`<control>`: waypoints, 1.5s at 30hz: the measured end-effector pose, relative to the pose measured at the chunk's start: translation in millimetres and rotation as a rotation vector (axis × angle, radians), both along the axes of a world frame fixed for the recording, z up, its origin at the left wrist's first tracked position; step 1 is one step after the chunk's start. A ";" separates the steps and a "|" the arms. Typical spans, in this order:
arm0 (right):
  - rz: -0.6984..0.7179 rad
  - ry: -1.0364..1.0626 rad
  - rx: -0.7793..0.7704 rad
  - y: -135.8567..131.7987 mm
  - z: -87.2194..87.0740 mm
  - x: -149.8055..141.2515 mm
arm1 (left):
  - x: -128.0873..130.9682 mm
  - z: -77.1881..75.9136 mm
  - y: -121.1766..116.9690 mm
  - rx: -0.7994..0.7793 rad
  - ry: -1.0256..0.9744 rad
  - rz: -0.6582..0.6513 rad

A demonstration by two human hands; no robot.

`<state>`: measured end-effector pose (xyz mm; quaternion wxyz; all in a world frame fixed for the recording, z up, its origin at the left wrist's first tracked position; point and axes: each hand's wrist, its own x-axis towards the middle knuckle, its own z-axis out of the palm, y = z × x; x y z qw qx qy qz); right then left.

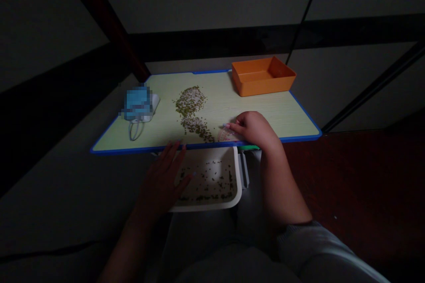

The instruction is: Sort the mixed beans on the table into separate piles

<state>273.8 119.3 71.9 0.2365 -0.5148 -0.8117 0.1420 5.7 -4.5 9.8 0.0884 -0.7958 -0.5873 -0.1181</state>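
Observation:
My right hand (254,126) is curled on the tabletop near its front edge, thumb over a thin, pink-patterned flat piece (226,134) that it seems to pinch. Part of that piece is hidden by the fingers. To its left lies a spread of small green and pale grains (191,101), trailing down to the table's front edge. My left hand (169,170) is open with fingers spread, over the left side of a white bin (238,185) below the table; its fingertips reach the blue edge. Scattered dark grains (215,177) lie in the bin.
An orange rectangular box (265,86) stands at the back right of the blue-edged table (212,79). At the left sits a blurred blue object (137,102) on a white base with a looped cable (133,131). Panelled wall rises behind; a green item (249,147) shows under the front edge.

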 end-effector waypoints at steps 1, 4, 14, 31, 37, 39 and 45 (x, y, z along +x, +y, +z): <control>0.006 0.007 -0.004 -0.1 -0.2 -0.6 | 0.0 -0.1 0.1 0.000 0.002 0.002; 0.046 0.049 -0.027 -0.5 -0.4 -1.6 | -0.2 -0.9 0.3 0.001 0.005 0.006; 0.080 0.047 -0.001 -2.1 0.4 -6.0 | -0.3 -1.0 0.8 0.013 -0.001 -0.013; -0.050 -0.075 0.028 2.6 -1.7 -4.4 | -0.3 -1.4 0.6 0.001 -0.018 -0.008; -0.107 -0.071 0.019 4.5 -3.3 -8.0 | 0.5 0.3 0.7 0.005 -0.020 -0.008; -0.092 -0.063 0.015 4.6 -4.0 -10.3 | 0.7 0.5 0.6 0.004 -0.016 -0.006; -0.051 -0.051 0.005 2.7 -3.3 -10.6 | 1.2 0.1 -0.2 0.011 -0.005 -0.006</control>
